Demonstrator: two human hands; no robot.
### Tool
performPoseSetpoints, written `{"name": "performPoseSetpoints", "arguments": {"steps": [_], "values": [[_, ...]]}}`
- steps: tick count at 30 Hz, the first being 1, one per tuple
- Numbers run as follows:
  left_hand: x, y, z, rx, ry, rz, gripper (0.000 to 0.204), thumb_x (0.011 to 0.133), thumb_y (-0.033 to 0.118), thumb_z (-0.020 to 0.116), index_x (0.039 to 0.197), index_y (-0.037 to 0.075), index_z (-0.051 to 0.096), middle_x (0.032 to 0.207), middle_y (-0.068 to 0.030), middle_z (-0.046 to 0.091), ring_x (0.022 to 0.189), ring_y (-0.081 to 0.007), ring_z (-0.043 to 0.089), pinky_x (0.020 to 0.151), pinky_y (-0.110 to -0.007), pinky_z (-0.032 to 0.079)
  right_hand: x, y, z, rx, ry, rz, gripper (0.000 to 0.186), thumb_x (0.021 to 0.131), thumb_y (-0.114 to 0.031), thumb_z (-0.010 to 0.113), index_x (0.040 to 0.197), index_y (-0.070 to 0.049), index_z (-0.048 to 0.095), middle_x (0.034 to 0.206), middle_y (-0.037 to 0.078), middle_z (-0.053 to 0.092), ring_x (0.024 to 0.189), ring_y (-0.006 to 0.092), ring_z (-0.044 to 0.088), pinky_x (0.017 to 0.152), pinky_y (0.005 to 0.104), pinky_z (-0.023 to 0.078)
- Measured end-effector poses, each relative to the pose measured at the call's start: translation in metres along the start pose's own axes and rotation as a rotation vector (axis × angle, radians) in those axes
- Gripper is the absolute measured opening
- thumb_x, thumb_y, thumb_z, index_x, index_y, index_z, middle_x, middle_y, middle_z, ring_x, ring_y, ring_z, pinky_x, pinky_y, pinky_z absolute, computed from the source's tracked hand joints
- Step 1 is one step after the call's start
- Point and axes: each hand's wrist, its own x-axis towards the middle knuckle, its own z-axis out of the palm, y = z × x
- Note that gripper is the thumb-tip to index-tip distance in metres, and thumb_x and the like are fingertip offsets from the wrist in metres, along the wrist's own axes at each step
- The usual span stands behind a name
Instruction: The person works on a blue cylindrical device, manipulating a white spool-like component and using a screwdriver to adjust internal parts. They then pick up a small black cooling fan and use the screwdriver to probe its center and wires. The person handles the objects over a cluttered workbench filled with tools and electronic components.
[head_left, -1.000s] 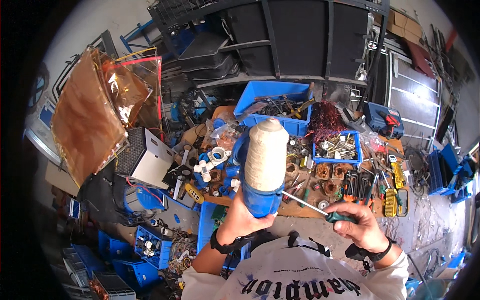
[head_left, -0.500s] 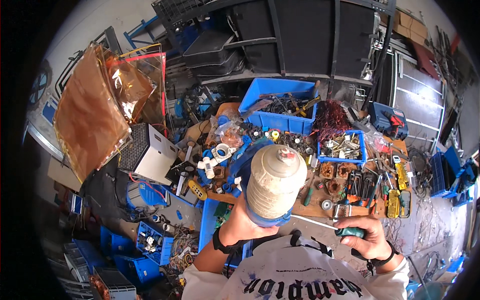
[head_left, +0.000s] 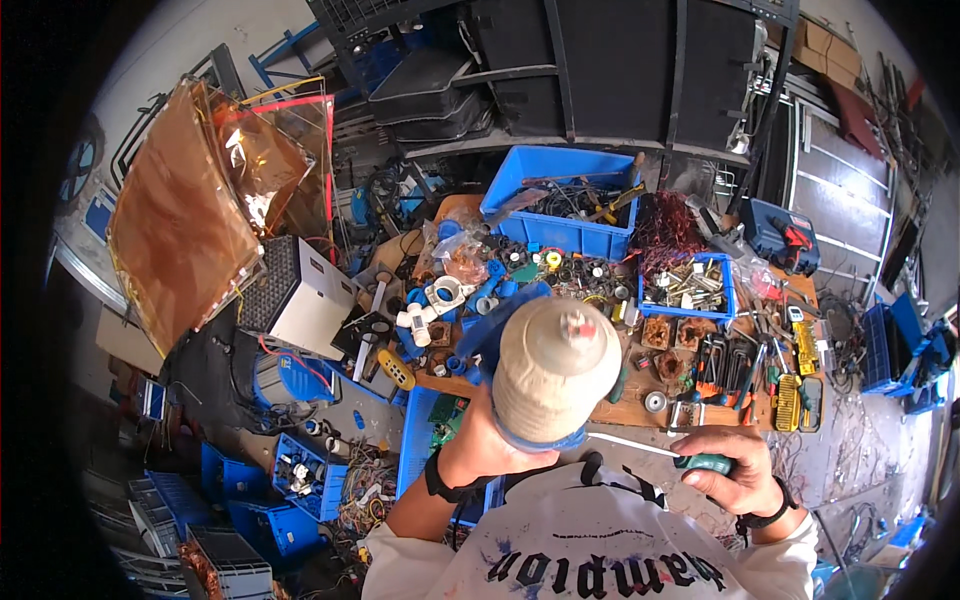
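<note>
A cream, ribbed cylinder with a domed top and a blue lower rim (head_left: 555, 375) is held up in front of me. My left hand (head_left: 478, 450) is closed round its lower left side. My right hand (head_left: 742, 470) grips a screwdriver by its dark green handle (head_left: 708, 463). Its long pale shaft points left, and the end reaches the blue rim of the cylinder. Whether the tip touches the rim or goes behind it, I cannot tell. A blue part behind the cylinder is mostly hidden.
Loose parts and tools crowd the wooden bench (head_left: 630, 412). Beyond the cylinder stand a large blue bin (head_left: 565, 236) and a small blue crate of metal pieces (head_left: 690, 314). Hex keys and pliers (head_left: 722, 375) lie to the right, white pipe fittings (head_left: 420, 320) to the left.
The cylinder has shifted slightly right and tilted a little in my left hand. The screwdriver stays at its blue rim, with my right hand almost where it was.
</note>
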Motion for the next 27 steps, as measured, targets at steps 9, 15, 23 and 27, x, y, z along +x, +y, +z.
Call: {"name": "performPoseSetpoints", "arguments": {"steps": [9,15,23,27], "values": [[-0.003,0.003,0.012,-0.069,0.126,-0.163,0.063,0.068,0.005,0.084,0.122,-0.001,0.052,0.098,-0.0091,0.07,0.086,-0.0167,0.07,0.081,-0.034,0.057,0.004,-0.009,-0.001,-0.261,0.01,-0.031,0.028,0.081,-0.003,0.077,0.109,-0.002,0.072,0.1,0.011,0.075,0.08,0.022,0.071,0.071,0.0304,0.056],[-0.006,0.0,0.018,-0.119,0.099,-0.204,0.058,0.069,0.002,0.082,0.119,-0.001,0.053,0.093,-0.0096,0.07,0.083,-0.0166,0.069,0.076,-0.033,0.058,-0.001,-0.009,0.008,0.059,0.056,0.118,0.029,0.087,-0.005,0.075,0.115,-0.001,0.069,0.105,0.009,0.074,0.087,0.0153,0.069,0.076,0.0285,0.054],[-0.008,-0.004,0.02,-0.178,0.101,-0.175,0.054,0.071,0.002,0.08,0.117,-0.002,0.053,0.094,-0.0107,0.068,0.084,-0.0171,0.067,0.075,-0.033,0.057,-0.001,-0.005,0.006,0.597,-0.01,0.486,0.034,0.093,-0.01,0.071,0.125,-0.002,0.064,0.094,0.0,0.066,0.073,0.0056,0.054,0.062,0.0205,0.043],[-0.008,-0.007,0.019,-0.153,0.089,-0.189,0.055,0.071,0.0,0.08,0.118,-0.002,0.052,0.096,-0.0106,0.067,0.085,-0.0171,0.067,0.075,-0.033,0.057,0.001,-0.003,0.005,0.757,-0.026,0.536,0.037,0.095,-0.012,0.068,0.129,-0.001,0.06,0.081,0.0,0.06,0.064,0.0041,0.046,0.052,0.0196,0.031]]}}
